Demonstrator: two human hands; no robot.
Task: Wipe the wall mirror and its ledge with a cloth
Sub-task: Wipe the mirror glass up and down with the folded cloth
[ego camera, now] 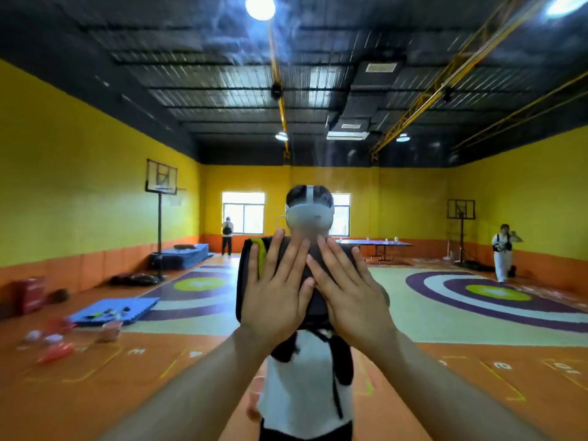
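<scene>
Mirror (413,90) glossy, smeared; headset (310,219) smooth plastic.

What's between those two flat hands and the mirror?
A dark grey cloth with a yellow-green edge, under the left hand and right hand, against the mirror; head view.

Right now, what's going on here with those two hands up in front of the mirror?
A person stands facing the wall mirror and presses a dark grey cloth flat against the glass, with the left hand and the right hand side by side, fingers straight. The mirror reflects the person and a yellow sports hall behind them. The ledge isn't in view.
</scene>
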